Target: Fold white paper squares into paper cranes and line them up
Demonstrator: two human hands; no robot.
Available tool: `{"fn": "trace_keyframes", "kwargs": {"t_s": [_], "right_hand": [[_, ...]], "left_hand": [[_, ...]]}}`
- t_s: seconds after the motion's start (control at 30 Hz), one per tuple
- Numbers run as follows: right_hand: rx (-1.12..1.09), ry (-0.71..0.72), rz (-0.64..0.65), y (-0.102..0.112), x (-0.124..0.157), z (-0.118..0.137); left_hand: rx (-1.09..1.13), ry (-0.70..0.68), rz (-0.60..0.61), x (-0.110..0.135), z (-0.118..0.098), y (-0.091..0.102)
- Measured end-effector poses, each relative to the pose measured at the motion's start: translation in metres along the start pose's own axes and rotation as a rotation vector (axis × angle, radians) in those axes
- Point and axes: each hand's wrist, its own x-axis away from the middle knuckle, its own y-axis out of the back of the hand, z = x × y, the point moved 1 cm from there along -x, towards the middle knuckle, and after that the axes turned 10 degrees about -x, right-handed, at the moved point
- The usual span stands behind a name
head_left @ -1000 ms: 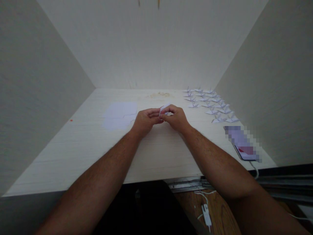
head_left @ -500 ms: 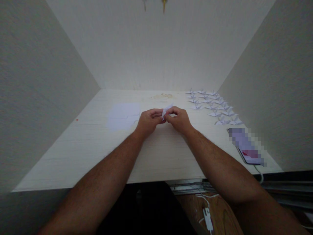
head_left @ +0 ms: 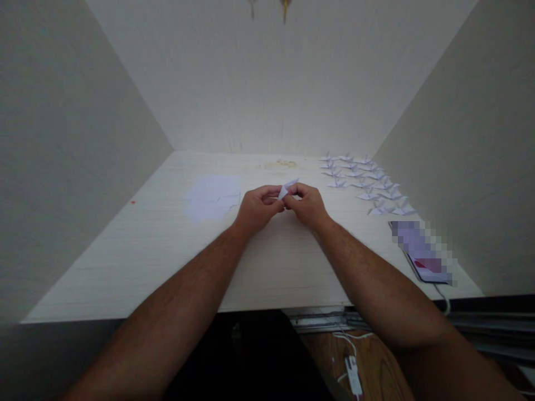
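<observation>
Left hand (head_left: 258,210), right hand (head_left: 308,203): fingers pinching paper (head_left: 283,192), mid-fold by looks; cranes (head_left: 363,184) seemingly finished right of it, flat sheets (head_left: 213,195) waiting left!

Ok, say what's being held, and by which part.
Folded white paper, held by left hand and right hand below its protruding upper tip; fingers hide the exact grip.

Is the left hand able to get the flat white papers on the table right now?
Probably yes: the flat white papers lie just beside the left hand, and I see nothing between them. But its fingers are on the folded paper, so it would likely let go first.
</observation>
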Motion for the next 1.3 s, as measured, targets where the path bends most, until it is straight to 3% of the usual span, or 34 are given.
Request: {"fn": "trace_keyframes", "kwargs": {"t_s": [0.33,0.8,1.03,1.3], "right_hand": [[-0.046,-0.032,0.038,0.0,0.0,0.004],[-0.318,-0.217,0.022,0.001,-0.002,0.002],[0.024,-0.058,-0.058,0.002,-0.001,0.0],[0.465,0.055,-0.121,-0.001,0.01,0.019]], "left_hand": [[-0.033,0.009,-0.057,0.0,-0.004,0.0],[-0.15,-0.01,-0.102,-0.002,-0.003,0.006],[-0.245,-0.061,-0.133,-0.004,0.004,0.004],[-0.611,-0.281,-0.175,0.003,-0.001,-0.001]]}}
